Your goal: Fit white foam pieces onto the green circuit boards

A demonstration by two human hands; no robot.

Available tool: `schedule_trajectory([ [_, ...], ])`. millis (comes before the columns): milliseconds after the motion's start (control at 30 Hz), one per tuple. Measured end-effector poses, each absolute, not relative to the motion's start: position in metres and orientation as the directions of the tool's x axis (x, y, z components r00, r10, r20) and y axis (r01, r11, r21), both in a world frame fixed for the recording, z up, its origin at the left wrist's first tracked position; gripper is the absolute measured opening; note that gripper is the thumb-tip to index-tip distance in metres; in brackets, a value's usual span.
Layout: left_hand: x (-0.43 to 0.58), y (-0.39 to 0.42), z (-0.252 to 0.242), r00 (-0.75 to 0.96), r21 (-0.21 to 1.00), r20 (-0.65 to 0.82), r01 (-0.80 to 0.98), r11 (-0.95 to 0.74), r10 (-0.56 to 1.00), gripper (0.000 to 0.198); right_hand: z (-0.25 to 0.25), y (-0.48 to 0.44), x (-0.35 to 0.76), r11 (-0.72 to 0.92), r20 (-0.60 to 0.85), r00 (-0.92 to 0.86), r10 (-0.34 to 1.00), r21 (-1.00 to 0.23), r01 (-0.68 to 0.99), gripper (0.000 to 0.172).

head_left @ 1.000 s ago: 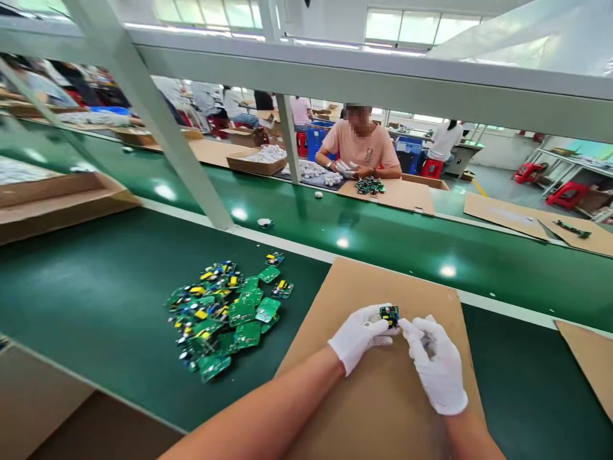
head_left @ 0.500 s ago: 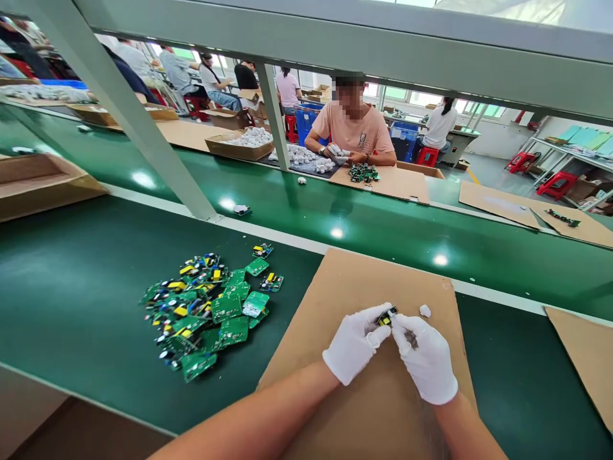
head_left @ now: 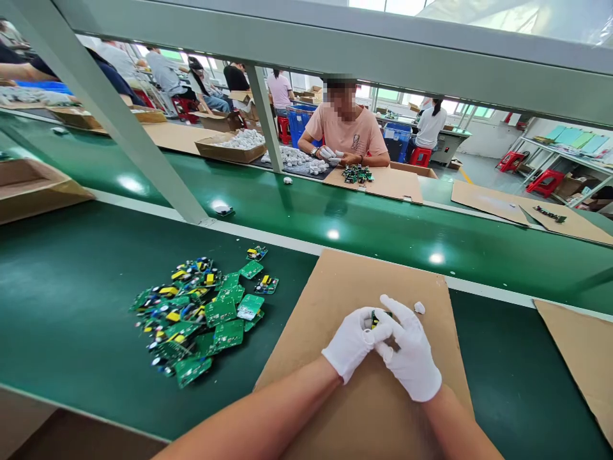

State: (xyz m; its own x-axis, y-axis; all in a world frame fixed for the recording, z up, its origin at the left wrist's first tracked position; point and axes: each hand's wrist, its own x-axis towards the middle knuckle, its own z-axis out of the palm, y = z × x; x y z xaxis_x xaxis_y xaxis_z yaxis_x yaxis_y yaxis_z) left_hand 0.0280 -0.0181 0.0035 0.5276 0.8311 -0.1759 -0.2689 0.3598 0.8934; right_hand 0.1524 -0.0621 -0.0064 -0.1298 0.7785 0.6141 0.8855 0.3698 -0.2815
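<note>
In the head view, the left hand (head_left: 352, 345), in a white glove, pinches a small circuit board (head_left: 374, 321) between thumb and fingers. The right hand (head_left: 407, 354), gloved too, lies against the left, one finger stretched out beyond the board and the others bent across it. Whether those bent fingers grip the board or only touch it, I cannot tell, since they hide most of it. A bit of green and yellow shows between the two hands.

Beneath both hands is a cardboard sheet (head_left: 330, 275). A small white lump (head_left: 419, 308) lies on it, just beyond the right hand and apart from it. Well off to the left of the left hand, a pile of boards (head_left: 191, 313) sits on the green bench (head_left: 71, 287), parts and bare backs facing up in a jumble. Across from the hands, a co-worker (head_left: 354, 131) sits before another small heap of boards (head_left: 357, 174).

The board could slip or twist if the left pinch loosens while the right fingers push. Glove cloth could snag on its small parts, and hard pressure might bend one. An outward sweep of the right hand could knock the lump away.
</note>
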Motion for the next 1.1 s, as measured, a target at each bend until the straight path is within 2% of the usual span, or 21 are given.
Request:
schedule_trajectory([
  [67,0.027,-0.019,0.003,0.569,0.874,-0.181,-0.28,0.396,0.802,0.03,-0.007,-0.063,0.155,0.397,0.559,-0.15,0.816,-0.351,0.848,0.04],
  [267,0.027,-0.019,0.006,0.629,0.784,-0.264,-0.302,0.543,0.731,0.034,-0.007,-0.061,0.162,0.418,0.51,-0.132,0.85,-0.5,0.758,0.044],
  [400,0.028,-0.017,0.005,0.619,0.802,-0.161,-0.372,0.468,0.768,0.03,-0.003,-0.063,0.159,0.399,0.434,-0.119,0.893,-0.64,0.657,0.044],
  [533,0.026,-0.016,0.01,0.644,0.808,-0.185,-0.33,0.488,0.743,0.03,-0.003,-0.064,0.156,0.289,0.367,0.041,0.929,-0.791,0.539,0.054],
  [633,0.022,-0.018,0.016,0.699,0.776,-0.21,-0.307,0.552,0.684,0.035,-0.003,-0.064,0.156,0.186,0.249,0.089,0.964,-0.878,0.442,0.06],
  [733,0.019,-0.021,0.021,0.711,0.782,-0.159,-0.333,0.527,0.685,0.035,-0.001,-0.066,0.155,0.092,0.148,0.088,0.985,-0.882,0.461,0.05],
  [833,0.019,-0.023,0.024,0.684,0.838,-0.133,-0.309,0.45,0.717,0.028,0.0,-0.067,0.155,0.088,0.199,0.143,0.97,-0.826,0.556,0.041],
  [933,0.02,-0.022,0.021,0.669,0.829,-0.175,-0.295,0.475,0.722,0.027,-0.001,-0.066,0.156,0.092,0.214,0.135,0.967,-0.794,0.601,0.039],
  [1033,0.021,-0.019,0.014,0.683,0.767,-0.251,-0.292,0.571,0.686,0.033,-0.001,-0.065,0.16,0.147,0.212,0.048,0.976,-0.808,0.57,0.051],
  [1100,0.021,-0.018,0.01,0.691,0.731,-0.25,-0.324,0.601,0.678,0.035,-0.002,-0.065,0.163,0.241,0.316,0.016,0.948,-0.754,0.611,0.064],
])
